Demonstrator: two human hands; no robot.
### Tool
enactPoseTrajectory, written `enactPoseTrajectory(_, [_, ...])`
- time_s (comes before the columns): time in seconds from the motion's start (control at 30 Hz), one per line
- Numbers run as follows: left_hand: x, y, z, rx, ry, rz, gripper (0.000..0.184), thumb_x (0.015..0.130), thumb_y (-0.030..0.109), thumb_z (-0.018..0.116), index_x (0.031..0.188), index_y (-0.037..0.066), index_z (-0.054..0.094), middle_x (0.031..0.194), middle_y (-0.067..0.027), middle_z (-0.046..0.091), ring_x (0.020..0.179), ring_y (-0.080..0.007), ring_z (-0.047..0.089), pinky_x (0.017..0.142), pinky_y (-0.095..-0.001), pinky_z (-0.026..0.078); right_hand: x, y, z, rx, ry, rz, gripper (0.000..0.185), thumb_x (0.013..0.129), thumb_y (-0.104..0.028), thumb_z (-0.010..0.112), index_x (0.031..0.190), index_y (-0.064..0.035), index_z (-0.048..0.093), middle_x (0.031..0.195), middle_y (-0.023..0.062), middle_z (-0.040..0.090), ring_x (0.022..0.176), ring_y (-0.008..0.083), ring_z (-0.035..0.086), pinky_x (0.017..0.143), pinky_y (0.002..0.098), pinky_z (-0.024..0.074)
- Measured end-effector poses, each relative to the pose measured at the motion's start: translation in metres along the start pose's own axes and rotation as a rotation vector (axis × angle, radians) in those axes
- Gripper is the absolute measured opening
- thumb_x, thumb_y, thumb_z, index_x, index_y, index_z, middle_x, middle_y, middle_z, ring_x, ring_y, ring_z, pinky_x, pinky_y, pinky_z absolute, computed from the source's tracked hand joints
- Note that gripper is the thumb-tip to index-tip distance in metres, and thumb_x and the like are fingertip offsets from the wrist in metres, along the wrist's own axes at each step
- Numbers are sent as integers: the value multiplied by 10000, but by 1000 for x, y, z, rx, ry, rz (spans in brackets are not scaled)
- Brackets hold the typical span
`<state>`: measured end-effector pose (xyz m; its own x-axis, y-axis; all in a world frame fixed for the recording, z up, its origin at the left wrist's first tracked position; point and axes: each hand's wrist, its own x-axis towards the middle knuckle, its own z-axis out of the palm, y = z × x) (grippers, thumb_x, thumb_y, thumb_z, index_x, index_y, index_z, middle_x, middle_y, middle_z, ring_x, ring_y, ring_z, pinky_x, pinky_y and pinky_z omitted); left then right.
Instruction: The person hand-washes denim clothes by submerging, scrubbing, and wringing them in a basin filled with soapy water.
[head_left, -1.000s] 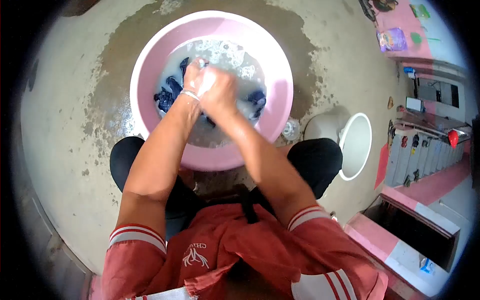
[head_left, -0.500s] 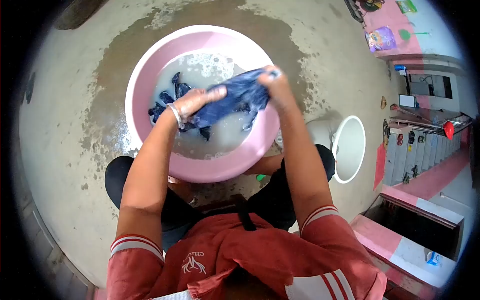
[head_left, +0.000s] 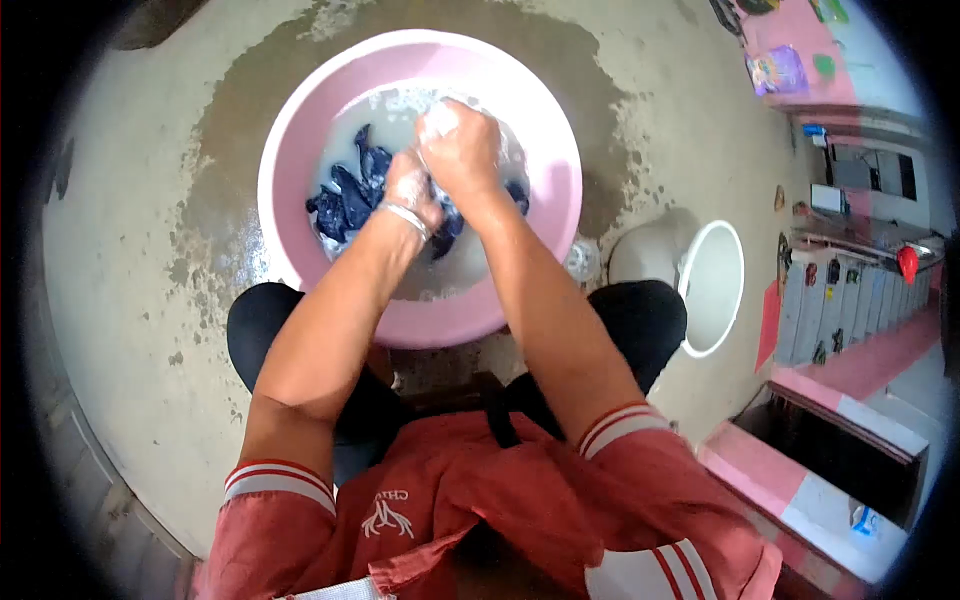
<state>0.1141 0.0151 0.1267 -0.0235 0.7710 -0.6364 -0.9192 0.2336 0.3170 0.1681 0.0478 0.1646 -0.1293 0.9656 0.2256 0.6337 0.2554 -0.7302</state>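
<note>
Blue cloth (head_left: 447, 232) probably between the fingers (head_left: 450, 122)

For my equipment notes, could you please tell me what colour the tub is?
The tub is pink, as the head view shows best.

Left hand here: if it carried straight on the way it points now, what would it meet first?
Most likely the right hand, which sits just ahead of the left hand over the pink tub; the depth between them is hard to judge.
</note>
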Motion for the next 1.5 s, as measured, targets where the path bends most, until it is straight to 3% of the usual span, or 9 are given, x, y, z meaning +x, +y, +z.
enactPoseTrajectory(0.13, [8,17,-4,76,50,26,195,895,173,481,987,46,597,907,-93,644,821,-212,631,708,-355,514,-4,-11,-7,53,-9,-45,170,719,-186,659,681,-25,618,634,199,596,611,375,606,582,413,488])
enactPoseTrajectory(0.2, [83,40,-47,311,-442,-402,151,895,148,473,917,58,592,823,-72,629,725,-210,616,628,-341,503,-14,-34,-17,138,-135,-318,158,711,-179,664,694,-29,618,649,187,606,614,374,604,578,413,488])
enactPoseTrajectory(0.23, [35,15,-42,108,-529,131,149,894,164,463,830,73,563,719,-45,590,583,-186,564,520,-317,467,-15,-32,-11,109,-136,-476,183,719,-219,672,696,-45,620,663,164,613,618,364,607,575,410,489])
enactPoseTrajectory(0.33, [-22,32,13,187,-5,-72,155,886,173,458,791,78,535,657,-29,554,487,-158,501,450,-287,429,29,11,-12,-99,-88,-173,211,715,-291,671,738,-83,648,737,141,644,767,341,631,687,427,507])
enactPoseTrajectory(0.37, [-12,38,-4,137,-256,-177,175,891,196,447,771,94,524,619,-28,542,438,-151,482,404,-279,406,53,38,-17,-277,-65,-161,247,732,-302,662,817,-70,651,829,158,647,850,340,616,744,440,491])
enactPoseTrajectory(0.53, [-35,66,27,118,-208,45,333,926,232,495,1114,-35,556,1033,-149,643,968,-271,618,895,-400,480,22,77,-65,-312,-149,190,412,804,-333,611,1071,-19,597,1109,186,596,1038,357,547,910,453,421])
enactPoseTrajectory(0.87, [-85,73,30,636,-104,156,283,950,249,502,1107,33,597,971,-64,643,914,-189,597,843,-345,451,-31,56,-20,636,-914,323,433,844,-241,500,1191,11,558,1139,129,604,1134,217,511,1012,336,344])
enactPoseTrajectory(1.2, [-139,96,74,843,-120,531,136,878,177,642,863,45,669,793,6,651,721,-72,579,698,-208,448,-50,19,-13,249,-483,246,431,850,-342,494,1012,27,645,1032,247,636,982,397,602,859,423,467])
enactPoseTrajectory(1.5, [-172,130,108,885,-177,706,235,896,227,616,999,16,630,947,-47,643,849,-143,614,776,-297,499,-10,-44,-93,1290,-635,268,191,846,-157,548,907,-3,645,850,30,631,786,121,579,765,302,471])
